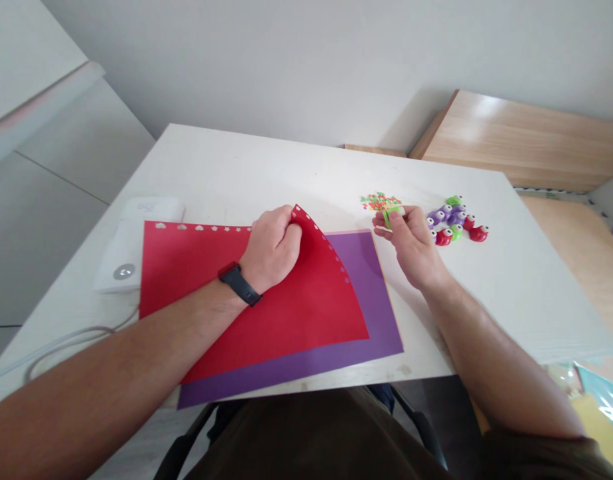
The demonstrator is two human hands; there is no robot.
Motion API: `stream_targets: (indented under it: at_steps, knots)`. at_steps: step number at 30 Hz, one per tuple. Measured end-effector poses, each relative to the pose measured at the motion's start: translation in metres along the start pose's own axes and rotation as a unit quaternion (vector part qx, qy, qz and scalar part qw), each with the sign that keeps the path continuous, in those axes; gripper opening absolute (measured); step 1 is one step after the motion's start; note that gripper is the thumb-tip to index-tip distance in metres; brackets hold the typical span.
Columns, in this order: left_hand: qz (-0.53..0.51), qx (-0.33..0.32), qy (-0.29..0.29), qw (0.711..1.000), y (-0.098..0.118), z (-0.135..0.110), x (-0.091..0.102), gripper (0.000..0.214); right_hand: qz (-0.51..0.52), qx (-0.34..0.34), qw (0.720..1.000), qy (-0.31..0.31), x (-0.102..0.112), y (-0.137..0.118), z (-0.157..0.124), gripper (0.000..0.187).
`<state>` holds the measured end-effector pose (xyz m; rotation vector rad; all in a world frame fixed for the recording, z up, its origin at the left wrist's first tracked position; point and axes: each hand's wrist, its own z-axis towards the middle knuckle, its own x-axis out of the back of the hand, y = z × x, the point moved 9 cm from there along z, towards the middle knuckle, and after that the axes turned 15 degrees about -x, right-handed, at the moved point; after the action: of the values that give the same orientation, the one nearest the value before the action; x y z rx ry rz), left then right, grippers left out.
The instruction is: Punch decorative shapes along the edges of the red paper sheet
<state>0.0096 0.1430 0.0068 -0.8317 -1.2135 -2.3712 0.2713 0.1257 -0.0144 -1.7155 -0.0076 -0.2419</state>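
Note:
My left hand [271, 250] grips the upper corner of a red paper sheet [266, 313] and curls it up. Small punched shapes, such as hearts and stars, run along the sheet's edges. Under it lies a purple paper sheet [371, 287], showing along the right and lower sides. My right hand [411, 243] pinches a small green piece [392, 216] between thumb and fingers; its exact kind is unclear. Just beyond those fingers lies a small pile of colourful paper cutouts [380, 201]. Several purple, red and green craft punches [454, 220] sit to the right of my right hand.
The white table [436, 307] has its front edge near my body. A white padded device [131, 243] with a round metal button and a cable sits at its left side. Wooden boards stand beyond the right corner, and plastic-wrapped coloured sheets [596, 407] lie low at right.

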Motion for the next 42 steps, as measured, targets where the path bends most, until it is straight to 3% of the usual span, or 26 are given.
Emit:
stream_targets:
  at_steps: [3,8,18,24,29,35,42]
  knots:
    - [0.003,-0.005,0.000,1.000,0.000,0.000,0.000,0.022,-0.018,-0.018,1.000,-0.016,-0.004,0.004,0.001,0.039]
    - [0.016,-0.008,-0.001,1.000,0.000,0.001,-0.001,0.019,-0.058,0.017,0.998,0.020,0.004,-0.001,0.002,0.040]
    - [0.018,-0.005,-0.004,1.000,0.001,0.001,-0.001,0.019,-0.061,0.031,0.997,0.026,0.009,0.002,0.011,0.038]
    - [0.020,-0.013,-0.006,1.000,0.001,0.002,-0.002,0.020,-0.032,0.028,0.999,-0.017,-0.001,0.002,0.014,0.038]
    - [0.015,-0.012,-0.003,1.000,0.001,0.001,-0.002,0.019,-0.062,0.051,0.996,0.039,0.011,-0.004,0.014,0.038]
    - [0.014,-0.012,-0.002,1.000,0.001,0.001,-0.002,0.019,-0.047,0.038,0.998,0.014,0.008,0.000,0.016,0.041]
    - [0.020,-0.005,-0.003,1.000,-0.001,0.001,-0.002,0.019,-0.061,0.090,0.992,0.058,0.017,-0.010,0.012,0.042]
